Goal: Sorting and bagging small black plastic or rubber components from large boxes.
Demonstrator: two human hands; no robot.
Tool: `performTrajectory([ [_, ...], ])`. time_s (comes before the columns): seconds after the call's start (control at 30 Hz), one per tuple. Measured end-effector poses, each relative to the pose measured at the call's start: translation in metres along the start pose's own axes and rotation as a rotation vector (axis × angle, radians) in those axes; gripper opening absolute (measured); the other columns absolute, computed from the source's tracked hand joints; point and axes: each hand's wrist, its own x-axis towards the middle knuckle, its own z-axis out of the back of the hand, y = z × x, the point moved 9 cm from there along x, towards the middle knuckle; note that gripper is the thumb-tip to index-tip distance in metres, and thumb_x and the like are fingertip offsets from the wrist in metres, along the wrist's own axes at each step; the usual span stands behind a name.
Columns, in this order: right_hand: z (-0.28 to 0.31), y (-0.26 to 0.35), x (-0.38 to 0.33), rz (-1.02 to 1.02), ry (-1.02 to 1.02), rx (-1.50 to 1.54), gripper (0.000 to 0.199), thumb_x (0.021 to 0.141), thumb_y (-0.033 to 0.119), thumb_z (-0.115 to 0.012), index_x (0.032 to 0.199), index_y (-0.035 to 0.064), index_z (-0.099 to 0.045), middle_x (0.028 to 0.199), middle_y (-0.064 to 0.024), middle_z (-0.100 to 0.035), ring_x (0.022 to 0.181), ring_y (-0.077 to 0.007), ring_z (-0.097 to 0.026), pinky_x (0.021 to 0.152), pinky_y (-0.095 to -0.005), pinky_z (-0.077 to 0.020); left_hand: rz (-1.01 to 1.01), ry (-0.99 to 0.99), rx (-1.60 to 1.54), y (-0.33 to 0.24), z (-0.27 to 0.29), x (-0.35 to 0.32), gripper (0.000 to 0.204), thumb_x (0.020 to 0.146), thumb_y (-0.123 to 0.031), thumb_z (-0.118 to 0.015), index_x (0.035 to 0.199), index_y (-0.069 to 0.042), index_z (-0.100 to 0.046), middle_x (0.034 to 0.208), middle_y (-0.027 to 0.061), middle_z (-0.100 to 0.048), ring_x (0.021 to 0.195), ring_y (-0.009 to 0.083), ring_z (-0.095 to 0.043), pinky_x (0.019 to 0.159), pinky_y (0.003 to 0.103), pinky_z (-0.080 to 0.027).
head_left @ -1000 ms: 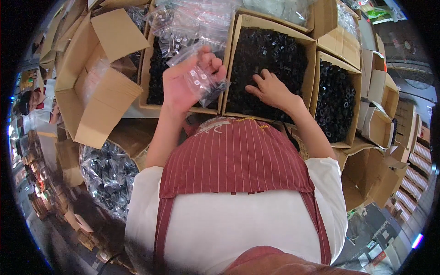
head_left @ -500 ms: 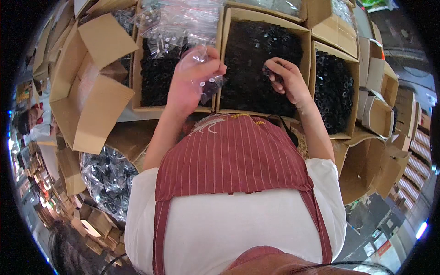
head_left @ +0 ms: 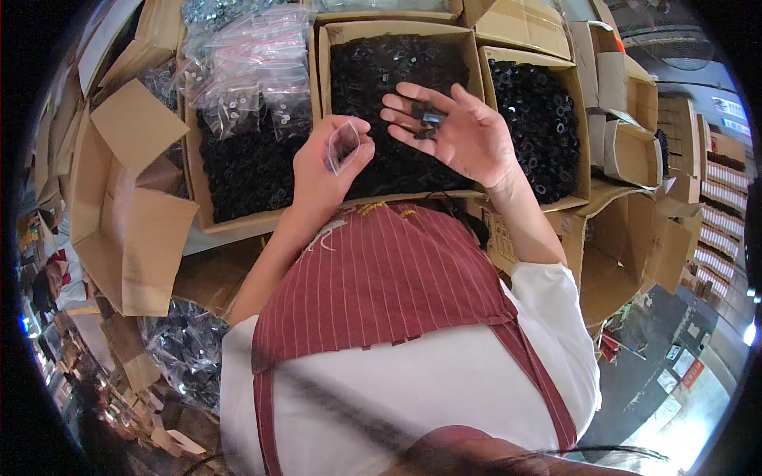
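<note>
My left hand point(head_left: 324, 168) is closed around a clear plastic bag point(head_left: 344, 146), whose mouth gapes between thumb and fingers. To its right, my right hand point(head_left: 468, 139) is turned palm up with the fingers spread. Several small black plastic parts point(head_left: 429, 117) rest on those fingers. Below both hands stands a cardboard box point(head_left: 325, 59) full of loose black parts. Left of it, filled zip bags point(head_left: 252, 63) are piled over another box point(head_left: 208, 220) of black pieces. What the held bag contains is hard to make out.
A box of black rings point(head_left: 540, 119) stands at the right. An empty carton with raised flaps point(head_left: 159, 230) sits at the left, above a clear bag of dark parts point(head_left: 186, 349). Another opened carton point(head_left: 615, 246) lies lower right, beside smaller stacked boxes point(head_left: 633, 151).
My right hand has turned palm up and opened out, showing the black parts. My left hand has shifted the bag so that its mouth is spread. The view has swung, moving the boxes leftward.
</note>
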Motion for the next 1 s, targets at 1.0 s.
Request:
performTrajectory([
  [1.0,-0.087,-0.004,-0.002,0.459,0.212,-0.623,0.050,0.069,-0.013,-0.042,0.115,-0.0036,-0.059,0.119,-0.0129,-0.060,0.117,-0.0219,-0.057,0.103,-0.0366,-0.0442,-0.062,0.244,-0.071,0.000,-0.034,0.001,0.033,0.081,-0.005,-0.075,0.112,-0.004,-0.063,0.107,0.0034,-0.065,0.103,0.0129,-0.060,0.093,0.030,-0.047],
])
